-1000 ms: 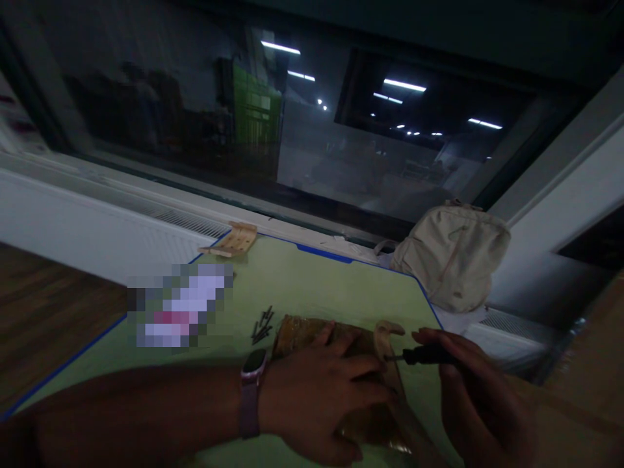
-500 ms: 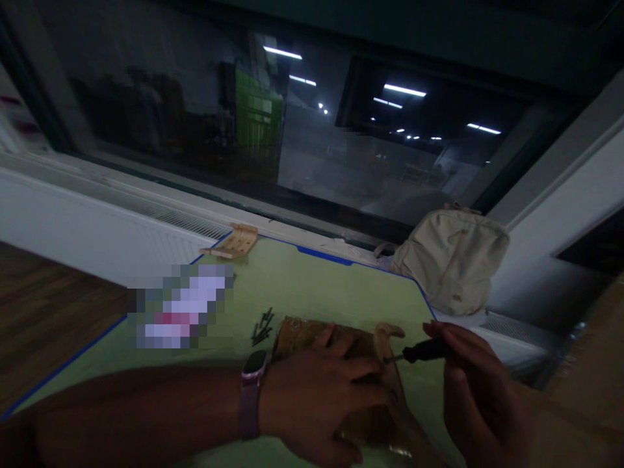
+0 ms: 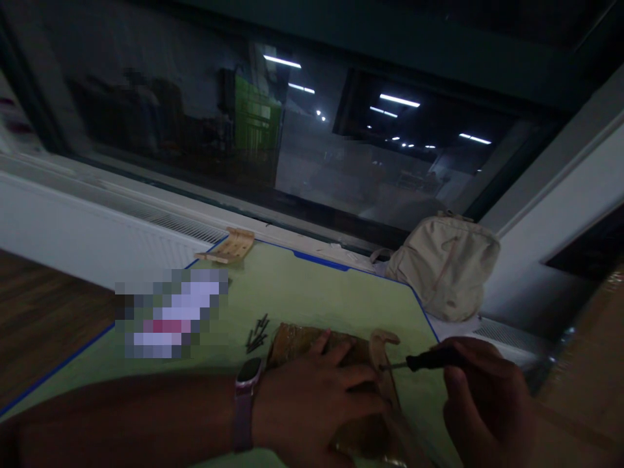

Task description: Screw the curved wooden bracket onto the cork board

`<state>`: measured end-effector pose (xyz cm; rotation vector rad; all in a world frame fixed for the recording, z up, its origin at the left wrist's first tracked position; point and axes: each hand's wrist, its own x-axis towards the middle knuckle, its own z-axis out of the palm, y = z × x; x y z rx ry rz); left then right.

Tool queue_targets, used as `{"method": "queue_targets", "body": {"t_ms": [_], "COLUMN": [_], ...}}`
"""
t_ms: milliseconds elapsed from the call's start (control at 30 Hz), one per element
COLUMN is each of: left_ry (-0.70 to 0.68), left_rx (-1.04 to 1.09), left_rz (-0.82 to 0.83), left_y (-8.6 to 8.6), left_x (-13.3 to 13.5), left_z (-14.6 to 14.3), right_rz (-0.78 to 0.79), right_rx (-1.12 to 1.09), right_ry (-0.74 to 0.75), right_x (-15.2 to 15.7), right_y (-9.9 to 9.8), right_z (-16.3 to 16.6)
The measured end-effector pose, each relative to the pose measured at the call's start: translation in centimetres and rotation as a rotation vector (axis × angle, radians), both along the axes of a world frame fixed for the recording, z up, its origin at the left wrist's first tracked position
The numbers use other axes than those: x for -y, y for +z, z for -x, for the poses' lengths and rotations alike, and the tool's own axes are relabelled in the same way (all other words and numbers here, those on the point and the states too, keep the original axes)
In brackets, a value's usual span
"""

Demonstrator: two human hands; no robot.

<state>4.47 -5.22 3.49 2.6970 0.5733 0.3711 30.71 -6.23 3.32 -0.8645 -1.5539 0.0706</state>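
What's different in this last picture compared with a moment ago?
The right hand has shifted its fingers back along the black-handled screwdriver, whose tip now sits slightly lower beside the curved wooden piece. Nothing was picked up or let go. The left hand stayed on the brown wrapped bundle; the dark screws and beige backpack stayed put, though the view shifted slightly.

A pale green tabletop (image 3: 312, 292) edged in blue tape carries dark screws (image 3: 257, 334), a pixelated object (image 3: 170, 312) and a slatted wooden part (image 3: 228, 246).

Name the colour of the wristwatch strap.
Dusky pink; the wristwatch strap shows best in the head view.
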Motion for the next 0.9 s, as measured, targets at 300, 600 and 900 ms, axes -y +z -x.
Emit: {"method": "queue_targets", "body": {"t_ms": [300, 600, 900], "left_ry": [-0.004, 0.010, 0.020], "left_rx": [0.002, -0.002, -0.001], "left_rz": [0.012, 0.014, 0.012], "left_y": [0.1, -0.7, -0.4], "left_x": [0.0, 0.0, 0.0], "left_z": [-0.1, 0.0, 0.1], "right_rz": [0.040, -0.141, 0.009], "right_rx": [0.012, 0.132, 0.346], "right_ry": [0.185, -0.076, 0.018], "right_x": [0.9, 0.1, 0.1], "right_y": [0.3, 0.1, -1.9], "right_z": [1.7, 0.1, 0.7]}}
